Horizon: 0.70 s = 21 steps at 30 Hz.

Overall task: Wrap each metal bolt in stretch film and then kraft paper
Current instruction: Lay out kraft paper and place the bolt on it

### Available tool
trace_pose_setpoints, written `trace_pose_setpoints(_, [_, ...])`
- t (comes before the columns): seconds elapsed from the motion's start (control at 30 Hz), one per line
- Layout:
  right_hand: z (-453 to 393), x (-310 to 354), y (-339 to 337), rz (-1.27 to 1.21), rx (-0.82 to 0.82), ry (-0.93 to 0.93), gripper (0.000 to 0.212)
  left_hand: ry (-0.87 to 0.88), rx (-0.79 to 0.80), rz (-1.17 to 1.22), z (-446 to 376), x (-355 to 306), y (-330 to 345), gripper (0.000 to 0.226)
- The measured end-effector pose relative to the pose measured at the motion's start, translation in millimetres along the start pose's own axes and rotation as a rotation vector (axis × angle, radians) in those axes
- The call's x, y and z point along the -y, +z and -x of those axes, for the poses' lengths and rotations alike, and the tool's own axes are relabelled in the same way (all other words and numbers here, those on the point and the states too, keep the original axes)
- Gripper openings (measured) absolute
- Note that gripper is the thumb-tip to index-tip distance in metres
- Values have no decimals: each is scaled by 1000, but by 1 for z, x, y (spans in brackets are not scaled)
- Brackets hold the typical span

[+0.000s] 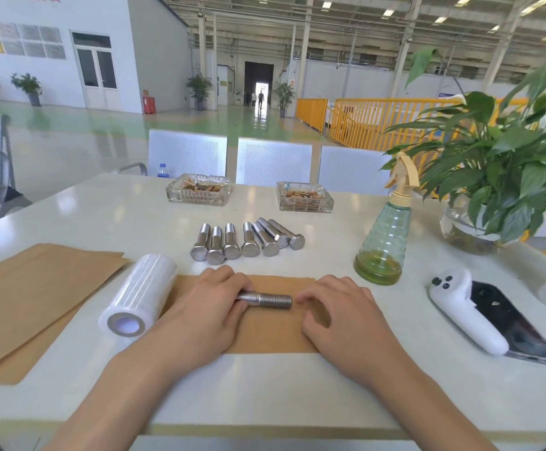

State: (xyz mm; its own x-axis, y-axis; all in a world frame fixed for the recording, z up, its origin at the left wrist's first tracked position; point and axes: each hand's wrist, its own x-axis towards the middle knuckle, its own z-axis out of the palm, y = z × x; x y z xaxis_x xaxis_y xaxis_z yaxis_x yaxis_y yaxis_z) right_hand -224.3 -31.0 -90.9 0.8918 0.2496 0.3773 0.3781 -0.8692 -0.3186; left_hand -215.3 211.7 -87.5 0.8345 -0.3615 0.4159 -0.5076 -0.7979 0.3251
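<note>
On the pale glossy tabletop [297,385], the left hand [206,310] curls its fingers round the head end of a silver threaded metal bolt [270,301] that lies sideways on a brown kraft paper sheet [274,333]. The right hand [340,317] rests on the sheet just beside the bolt's threaded tip, fingers loosely bent, gripping nothing. A white roll of clear stretch film [138,294] lies left of the hands. Seven more silver hex-head bolts [248,240] lie in a row beyond.
</note>
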Motion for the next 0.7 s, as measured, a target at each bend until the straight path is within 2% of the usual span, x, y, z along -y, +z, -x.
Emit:
trace_pose_setpoints(0.13, [-1, -1, 1, 10, -8, -13, 24, -20, -33, 15, 3, 0, 0, 18])
trace_pose_setpoints(0.2, [-3, 1, -1, -24, -84, -22, 19, -30, -45, 10, 4, -3, 0, 19])
trace_pose_setpoints(0.23, [-5, 2, -4, -96, -184, 0, 19, -34, -53, 8, 4, -4, 0, 18])
trace_pose_setpoints(0.3, [-8, 0, -19, -270, -491, 76, 27, -39, -56, 13, 4, -5, -1, 18])
trace_pose_setpoints(0.37, [-16, -6, -42, -317, -777, 148, 31, -45, -54, 21, 5, -7, -1, 17])
trace_pose_setpoints(0.43, [-28, -19, -66, -324, -918, 242, 40, -48, -56, 25, 6, -8, -2, 16])
trace_pose_setpoints(0.5, [-44, -33, -85, -357, -903, 368, 55, -50, -47, 25, 6, -8, -2, 16])
trace_pose_setpoints(0.6, [-68, -51, -99, -407, -762, 552, 75, -64, -39, 37, 6, -10, -3, 17])
trace_pose_setpoints(0.7, [-86, -65, -102, -595, -606, 668, 76, -71, -23, 41, 6, -11, -5, 21])
